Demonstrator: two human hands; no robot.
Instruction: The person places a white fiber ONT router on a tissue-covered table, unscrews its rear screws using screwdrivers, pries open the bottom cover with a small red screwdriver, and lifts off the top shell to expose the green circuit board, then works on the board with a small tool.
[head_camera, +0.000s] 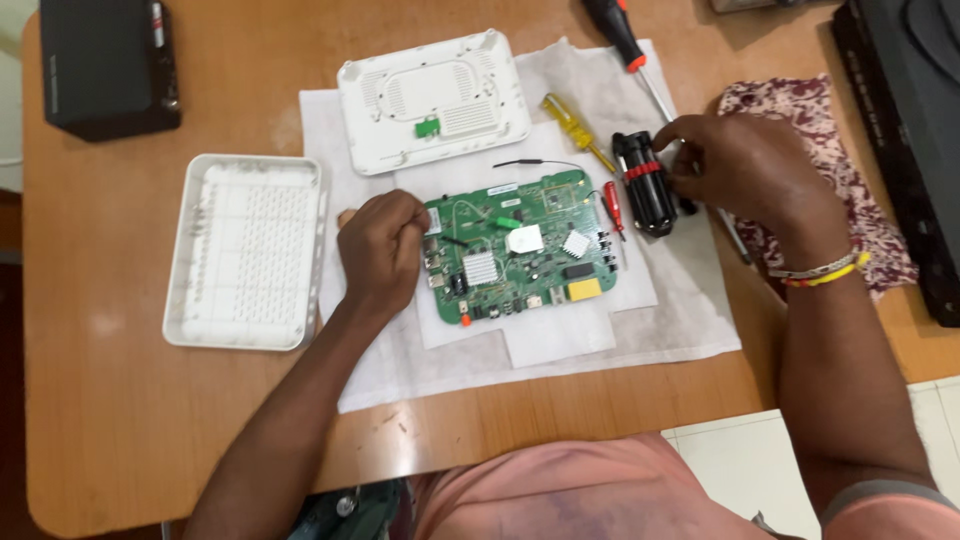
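A green circuit board (520, 250) with small silver heat sinks lies on white paper (560, 340) in the middle of the wooden table. My left hand (382, 248) rests closed at the board's left edge, pinching a thin black wire or tool over it. My right hand (745, 165) reaches to the right of the board and touches a black holder of screwdriver bits with a red band (643, 185). A small red screwdriver (613, 206) lies between the holder and the board.
Two white plastic shell halves lie nearby: one (245, 250) at the left, one (432, 100) behind the board. A yellow screwdriver (575, 128) and a black-and-red screwdriver (625, 40) lie at the back. A patterned cloth (800, 110) and black boxes (105, 65) flank the work.
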